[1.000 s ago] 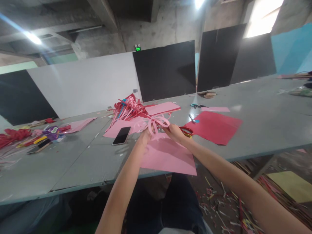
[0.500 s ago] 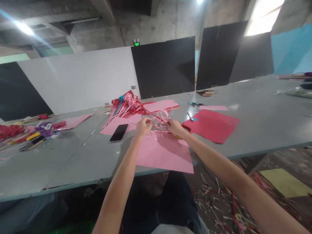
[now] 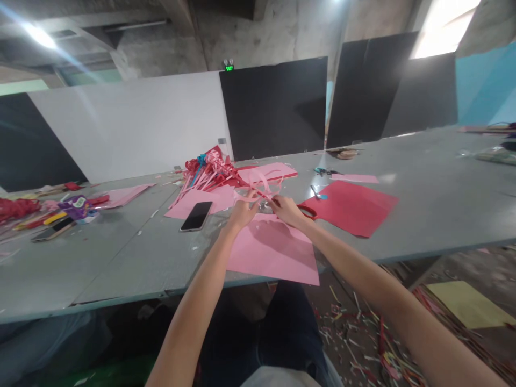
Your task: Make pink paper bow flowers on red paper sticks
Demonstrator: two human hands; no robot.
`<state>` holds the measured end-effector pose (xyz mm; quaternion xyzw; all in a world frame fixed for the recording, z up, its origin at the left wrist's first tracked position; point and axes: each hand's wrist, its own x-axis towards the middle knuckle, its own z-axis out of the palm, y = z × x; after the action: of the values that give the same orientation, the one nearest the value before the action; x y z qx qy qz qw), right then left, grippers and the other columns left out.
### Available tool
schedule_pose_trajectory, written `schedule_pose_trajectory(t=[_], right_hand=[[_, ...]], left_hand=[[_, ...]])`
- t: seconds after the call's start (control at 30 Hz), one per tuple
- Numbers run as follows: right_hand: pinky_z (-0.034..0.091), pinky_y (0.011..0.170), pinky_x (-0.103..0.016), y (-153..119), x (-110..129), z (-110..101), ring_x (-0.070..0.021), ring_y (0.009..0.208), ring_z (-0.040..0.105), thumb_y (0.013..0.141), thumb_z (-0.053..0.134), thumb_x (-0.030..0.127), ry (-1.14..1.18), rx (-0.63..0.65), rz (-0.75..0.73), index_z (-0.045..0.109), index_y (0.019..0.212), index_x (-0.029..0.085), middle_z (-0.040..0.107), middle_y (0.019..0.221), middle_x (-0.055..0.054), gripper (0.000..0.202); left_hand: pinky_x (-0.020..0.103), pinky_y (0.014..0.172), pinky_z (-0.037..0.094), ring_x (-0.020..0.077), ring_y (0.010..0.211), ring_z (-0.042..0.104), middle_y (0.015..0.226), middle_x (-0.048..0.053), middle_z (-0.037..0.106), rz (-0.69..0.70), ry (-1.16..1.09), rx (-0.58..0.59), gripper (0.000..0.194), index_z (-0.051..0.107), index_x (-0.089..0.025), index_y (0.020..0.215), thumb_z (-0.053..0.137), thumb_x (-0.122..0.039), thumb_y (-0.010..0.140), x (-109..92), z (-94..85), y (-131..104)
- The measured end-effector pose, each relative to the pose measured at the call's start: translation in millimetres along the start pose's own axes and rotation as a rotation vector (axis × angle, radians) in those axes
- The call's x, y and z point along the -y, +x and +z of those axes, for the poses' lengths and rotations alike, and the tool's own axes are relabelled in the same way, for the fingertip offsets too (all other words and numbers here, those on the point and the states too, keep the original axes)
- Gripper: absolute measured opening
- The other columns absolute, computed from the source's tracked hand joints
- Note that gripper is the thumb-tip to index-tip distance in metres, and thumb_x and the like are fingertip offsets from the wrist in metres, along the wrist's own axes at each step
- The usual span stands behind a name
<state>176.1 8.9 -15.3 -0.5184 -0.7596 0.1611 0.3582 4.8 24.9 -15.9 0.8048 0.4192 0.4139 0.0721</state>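
In my head view, the large pink sheet (image 3: 274,252) lies before me, its near right corner hanging past the edge of the worktop (image 3: 137,263). Just beyond that sheet's far edge are the pink loops (image 3: 266,185) of paper strip. My right hand (image 3: 287,209) pinches them near their base, fingers pressed together. My left hand (image 3: 243,212) is at their left side, finger and thumb close to the strips; I cannot tell whether they grip. At the pink sheet's far right corner, beside my right hand, shows the red handle of the scissors (image 3: 314,212); right of the pink sheet lies a red sheet (image 3: 350,207). Left of the pink sheet is a phone (image 3: 196,216). Beyond the pink sheet, to its left, lies a bundle of curled strips (image 3: 207,167).
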Motion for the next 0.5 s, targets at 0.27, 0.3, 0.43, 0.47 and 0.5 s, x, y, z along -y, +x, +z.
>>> schedule_pose_trajectory(t=[0.27, 0.3, 0.43, 0.47, 0.5], right_hand=[[0.033, 0.057, -0.021, -3, 2, 0, -0.0131, 0.062, 0.053, 0.09, 0.037, 0.03, 0.026, 0.043, -0.045, 0.055, 0.081, 0.016, 0.063, 0.075, -0.006, 0.025], [0.032, 0.057, -0.021, -3, 1, 0, -0.0129, 0.061, 0.053, 0.09, 0.037, 0.031, 0.029, 0.039, -0.048, 0.055, 0.08, 0.016, 0.062, 0.073, -0.005, 0.026], [0.032, 0.054, -0.021, -1, -4, 4, -0.0118, 0.057, 0.05, 0.09, 0.036, 0.034, 0.051, 0.009, -0.089, 0.054, 0.079, 0.017, 0.06, 0.069, -0.003, 0.027], [0.032, 0.054, -0.021, 0, -6, 4, -0.0117, 0.057, 0.05, 0.09, 0.036, 0.034, 0.057, 0.001, -0.107, 0.054, 0.079, 0.017, 0.06, 0.069, -0.003, 0.028], [0.032, 0.054, -0.021, 1, -7, 5, -0.0115, 0.057, 0.049, 0.09, 0.035, 0.034, 0.061, -0.005, -0.124, 0.054, 0.079, 0.017, 0.059, 0.068, -0.003, 0.028]], left_hand=[[0.031, 0.088, 0.047, 0.0176, 0.102, 0.061, 0.112, 0.009, 0.065, -0.159, -0.294, 0.011, 0.025, 0.062, -0.018, 0.103, 0.055, -0.016, 0.079, 1, 5.5, 3], [0.031, 0.088, 0.047, 0.0176, 0.103, 0.06, 0.114, 0.009, 0.064, -0.16, -0.322, 0.04, 0.026, 0.062, -0.019, 0.103, 0.055, -0.015, 0.079, 1, 5.9, 3], [0.03, 0.087, 0.047, 0.0183, 0.104, 0.059, 0.115, 0.008, 0.064, -0.211, -0.404, 0.085, 0.031, 0.064, -0.018, 0.102, 0.052, -0.008, 0.075, -4, 6.7, 2], [0.031, 0.087, 0.047, 0.0189, 0.103, 0.059, 0.115, 0.009, 0.064, -0.241, -0.42, 0.074, 0.032, 0.064, -0.017, 0.102, 0.052, -0.006, 0.074, -5, 6.8, 2], [0.032, 0.087, 0.047, 0.0195, 0.103, 0.059, 0.116, 0.01, 0.063, -0.271, -0.437, 0.057, 0.032, 0.064, -0.016, 0.102, 0.052, -0.006, 0.074, -6, 6.9, 1]])
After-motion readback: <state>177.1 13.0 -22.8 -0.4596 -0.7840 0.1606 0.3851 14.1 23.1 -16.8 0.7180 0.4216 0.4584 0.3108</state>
